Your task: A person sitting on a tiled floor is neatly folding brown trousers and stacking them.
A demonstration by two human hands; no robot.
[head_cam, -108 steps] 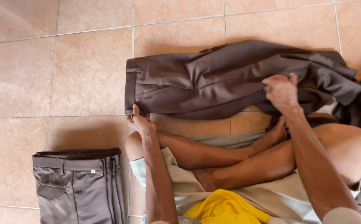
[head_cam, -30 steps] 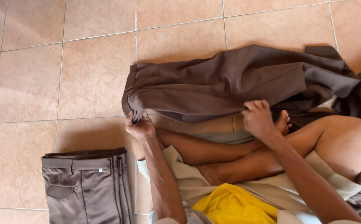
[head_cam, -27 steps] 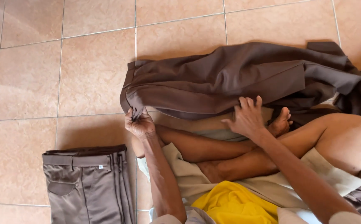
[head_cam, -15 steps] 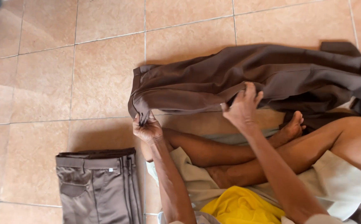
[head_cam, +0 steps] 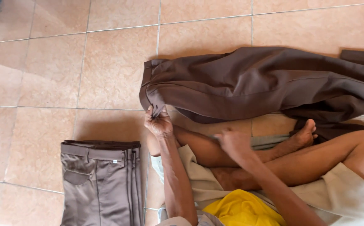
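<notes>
**Brown trousers pinched at the waistband, other hand drawn back**

Because I sit cross-legged on it, the floor (head_cam: 44,83) fills nearly everything I see: large peach-coloured tiles with pale grout lines, daylight falling across them and a soft shadow under the cloth. My bare legs are folded in front of me, one foot (head_cam: 305,134) pointing toward three o'clock, with a yellow cloth (head_cam: 240,209) in my lap at six o'clock.

The dark brown trousers (head_cam: 265,83) lie spread on the tiles from twelve o'clock out to three o'clock, waistband end toward the centre. My left hand (head_cam: 159,123) is closed tight on the lower corner of that waistband, thumb and fingers pinching the fabric just past my knee. My right hand (head_cam: 232,142) hovers over my shin, loosely curled and blurred; it grips nothing, and I cannot tell whether it brushes my leg. It sits just short of the trousers' near hem.

At seven o'clock, well apart from the brown pair, grey trousers (head_cam: 100,184) lie folded flat, waistband at the top.

Compared with half a second ago, my right hand has come off the brown cloth, where it was pressing the near edge, and has pulled back toward my lap. My left hand keeps the same pinch on the same corner, and the folded grey pair has not moved.
</notes>
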